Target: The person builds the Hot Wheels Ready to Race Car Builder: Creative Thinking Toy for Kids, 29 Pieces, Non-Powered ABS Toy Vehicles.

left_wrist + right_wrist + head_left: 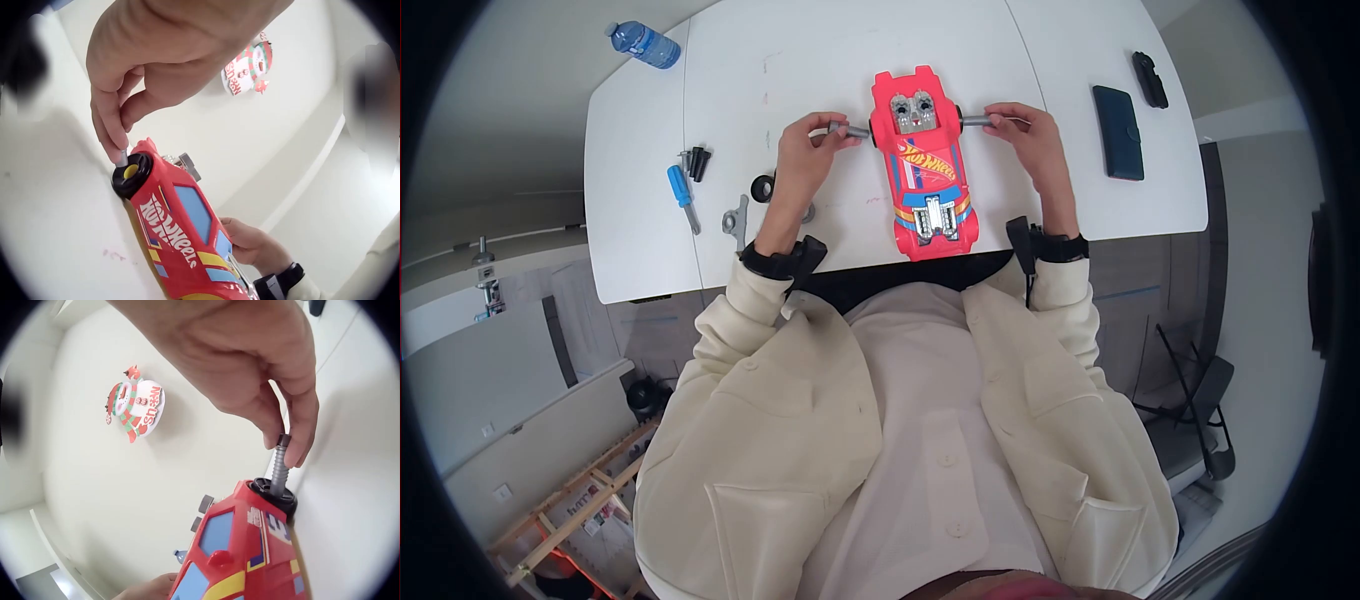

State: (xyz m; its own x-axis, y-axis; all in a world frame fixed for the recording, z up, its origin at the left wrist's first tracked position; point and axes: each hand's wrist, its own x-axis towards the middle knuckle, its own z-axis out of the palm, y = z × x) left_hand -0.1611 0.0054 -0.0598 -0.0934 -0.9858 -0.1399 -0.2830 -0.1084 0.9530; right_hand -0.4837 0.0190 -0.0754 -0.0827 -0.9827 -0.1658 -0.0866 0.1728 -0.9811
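- while l. hand pinches a grey bolt at one wheel, r. hand pinches a ribbed bolt at the opp. wheel; fingertips of each nearly closed.
- red toy car: upright, far end between hands, near end at table's near edge.
- progress (est.): partway; wheels in place, bolts projecting, seating or removal unfinished.
- count: 1 car, 2 held bolts, 2 wheels, 1 loose ring, 1 screwdriver toward l. edge; dark bolts adj., no. unclear.
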